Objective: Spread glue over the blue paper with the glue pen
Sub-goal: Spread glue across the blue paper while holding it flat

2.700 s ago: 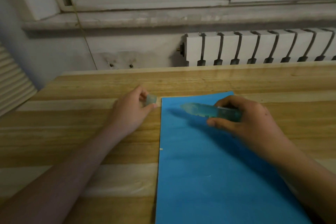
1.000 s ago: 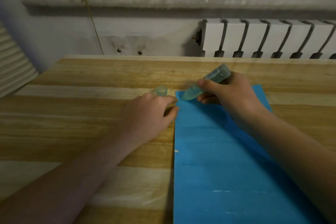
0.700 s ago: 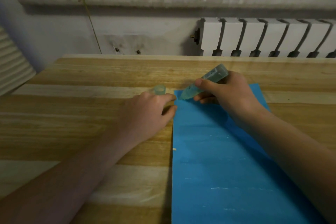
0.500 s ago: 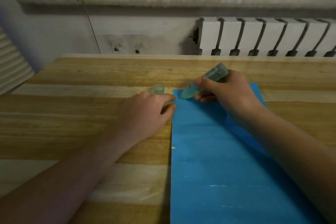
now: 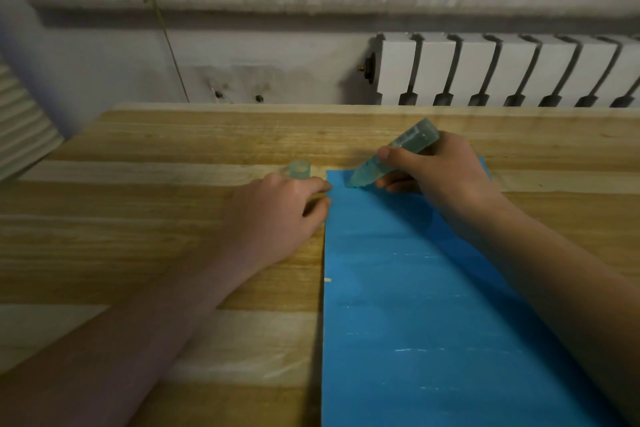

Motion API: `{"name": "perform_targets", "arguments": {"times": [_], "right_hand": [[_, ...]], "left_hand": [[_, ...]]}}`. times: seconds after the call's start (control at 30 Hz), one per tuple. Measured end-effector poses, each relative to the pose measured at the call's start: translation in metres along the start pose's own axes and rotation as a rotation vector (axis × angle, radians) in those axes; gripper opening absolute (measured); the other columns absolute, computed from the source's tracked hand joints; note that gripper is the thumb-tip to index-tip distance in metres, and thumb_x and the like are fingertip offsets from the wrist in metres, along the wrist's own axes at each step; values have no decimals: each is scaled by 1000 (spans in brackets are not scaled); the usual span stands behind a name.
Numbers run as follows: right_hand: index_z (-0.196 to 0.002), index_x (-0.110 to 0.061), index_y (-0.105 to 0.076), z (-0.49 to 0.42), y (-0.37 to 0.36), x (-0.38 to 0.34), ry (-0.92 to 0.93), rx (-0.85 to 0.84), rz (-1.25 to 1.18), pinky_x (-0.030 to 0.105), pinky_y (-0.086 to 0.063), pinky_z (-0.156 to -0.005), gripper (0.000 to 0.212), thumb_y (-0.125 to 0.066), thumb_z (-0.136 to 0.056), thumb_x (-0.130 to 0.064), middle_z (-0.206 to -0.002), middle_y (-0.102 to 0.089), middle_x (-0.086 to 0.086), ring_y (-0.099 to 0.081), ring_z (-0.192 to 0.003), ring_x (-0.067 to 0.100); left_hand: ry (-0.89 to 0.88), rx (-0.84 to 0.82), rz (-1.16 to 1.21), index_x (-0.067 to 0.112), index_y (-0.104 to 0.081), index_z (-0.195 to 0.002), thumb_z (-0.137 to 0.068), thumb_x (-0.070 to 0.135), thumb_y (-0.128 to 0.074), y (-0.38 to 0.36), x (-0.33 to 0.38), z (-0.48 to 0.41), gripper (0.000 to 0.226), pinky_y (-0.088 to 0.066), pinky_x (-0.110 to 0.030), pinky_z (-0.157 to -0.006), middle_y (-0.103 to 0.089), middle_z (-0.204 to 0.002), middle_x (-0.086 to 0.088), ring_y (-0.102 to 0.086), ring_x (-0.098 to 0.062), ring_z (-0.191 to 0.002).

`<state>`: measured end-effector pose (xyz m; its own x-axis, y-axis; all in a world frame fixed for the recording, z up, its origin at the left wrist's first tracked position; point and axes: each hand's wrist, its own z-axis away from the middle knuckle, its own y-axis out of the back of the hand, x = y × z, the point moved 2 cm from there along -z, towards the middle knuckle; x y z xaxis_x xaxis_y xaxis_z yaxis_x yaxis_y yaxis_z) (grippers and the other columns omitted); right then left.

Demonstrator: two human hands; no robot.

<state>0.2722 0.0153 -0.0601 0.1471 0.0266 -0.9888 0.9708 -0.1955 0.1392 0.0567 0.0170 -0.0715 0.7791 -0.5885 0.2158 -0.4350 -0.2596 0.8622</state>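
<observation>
A wooden table (image 5: 138, 236) is seen below a white radiator (image 5: 502, 69). One blue paper (image 5: 415, 322) is laid flat at the table's right. The right hand (image 5: 440, 177) is curled around one glue pen (image 5: 391, 158), tilted with its tip pressed on the paper's far left corner. The left hand (image 5: 273, 218) is rested palm down at the paper's left edge, fingers loosely bent. One cap (image 5: 299, 170) is stood just beyond its fingertips.

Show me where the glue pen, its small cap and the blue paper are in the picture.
glue pen (image 5: 372, 170), head view, on the clear barrel just above the tip.
cap (image 5: 300, 170), head view, on its round top.
blue paper (image 5: 398, 315), head view, on the bare middle of the sheet.
</observation>
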Motion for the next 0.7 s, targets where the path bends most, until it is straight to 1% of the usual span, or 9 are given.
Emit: {"name": "perform_targets", "arguments": {"times": [0.27,0.33,0.43,0.53,0.7], "right_hand": [[-101,-6,-72,3,8,1,-15,9,-7,31,-66,-72,18,-79,-92,-20,-89,-83,8,-81,-79,27],[-103,-5,-72,3,10,0,-20,18,2,30,-66,-71,20,-80,-92,-20,-89,-83,8,-81,-79,26],[-103,-5,-72,3,14,-3,-31,11,-8,26,-64,-67,19,-79,-92,-19,-87,-83,7,-81,-77,25],[-102,-4,-71,2,19,-4,-32,6,-4,23,-62,-64,18,-79,-92,-17,-85,-83,6,-81,-75,23],[-98,-10,-72,3,23,1,-34,13,-15,22,-62,-64,14,-79,-92,-20,-85,-83,3,-81,-76,21]], "left_hand": [[-9,-13,3,30,-71,-111,-91,37,-56,0,-1,0,26,-23,-18,-43,-30,-44,18,-41,2,-42],[-8,-17,0,30,-71,-111,-91,37,-56,1,-1,-1,26,-23,-18,-42,-30,-44,18,-40,2,-41],[12,-27,-8,32,-69,-113,-91,40,-53,0,-1,-1,28,-25,-20,-44,-33,-46,17,-42,-1,-44],[9,-13,-2,32,-70,-112,-91,39,-55,0,-1,0,27,-23,-18,-44,-33,-46,18,-42,0,-44],[6,-15,11,31,-71,-111,-90,38,-57,0,0,0,27,-26,-19,-44,-31,-45,19,-42,0,-43]]}}
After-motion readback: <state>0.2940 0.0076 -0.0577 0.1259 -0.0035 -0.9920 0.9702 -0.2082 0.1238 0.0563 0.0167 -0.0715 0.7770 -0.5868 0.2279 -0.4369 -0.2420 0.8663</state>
